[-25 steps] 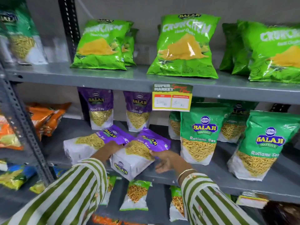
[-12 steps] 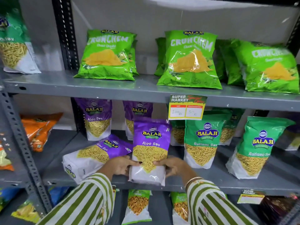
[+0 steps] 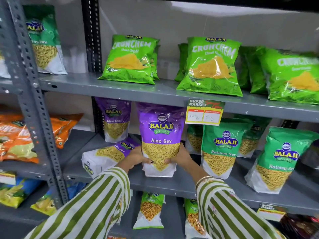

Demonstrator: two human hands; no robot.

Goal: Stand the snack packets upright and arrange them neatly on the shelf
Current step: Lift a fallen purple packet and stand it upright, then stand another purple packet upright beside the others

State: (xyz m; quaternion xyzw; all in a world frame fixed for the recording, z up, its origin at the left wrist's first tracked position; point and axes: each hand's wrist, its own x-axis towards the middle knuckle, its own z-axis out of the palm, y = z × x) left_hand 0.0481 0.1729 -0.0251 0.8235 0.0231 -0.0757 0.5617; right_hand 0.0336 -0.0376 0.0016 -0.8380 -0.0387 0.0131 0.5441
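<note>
Both hands grip 1 purple Aloo Sev packet upright on the middle shelf. The left hand wraps its left edge and the right hand its right edge, fingers curled onto the front near the bottom. The packet's base sits at or just above the shelf; I cannot tell which. Just left of the left hand, another Aloo Sev packet lies flat. Behind it, a 3rd stands upright. Right of the right hand, green Ratlami Sev packets stand upright.
</note>
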